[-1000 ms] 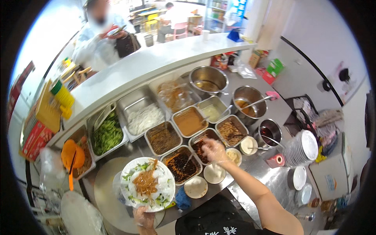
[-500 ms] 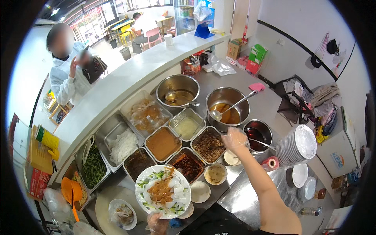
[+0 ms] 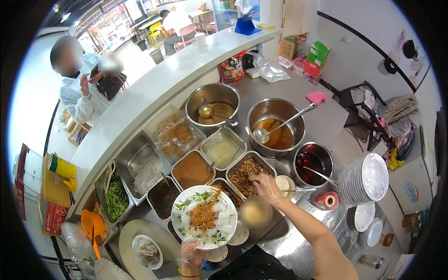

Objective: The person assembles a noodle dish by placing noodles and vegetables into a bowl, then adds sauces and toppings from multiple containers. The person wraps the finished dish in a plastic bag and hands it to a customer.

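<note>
My left hand [image 3: 192, 254], in a clear glove, grips the near rim of a round white plate [image 3: 177, 219]. On the plate lie white translucent noodles, green cucumber strips and brown sauce [image 3: 204, 215] in the middle. My gloved right hand [image 3: 265, 187] is over the near right part of a metal tray of chopped brown bits [image 3: 242, 173], which look like crushed nuts. Its fingers are pinched together at the bits; what they hold is hidden. The plate partly covers a tray of dark red chili sauce [image 3: 225, 187].
Trays of brown sauce [image 3: 192, 170], pale liquid [image 3: 223, 154], noodles [image 3: 148, 175] and cucumber strips [image 3: 115, 196] surround the plate. Behind stand two steel pots [image 3: 212, 100] with ladles. A bowl stack [image 3: 361, 179] is at right. Across the counter [image 3: 149, 79], a person [image 3: 77, 88] stands.
My right hand has moved left and nearer, from beside the small steel pot to the chopped bits. The plate has shifted slightly right in view. The whole view has turned a little.
</note>
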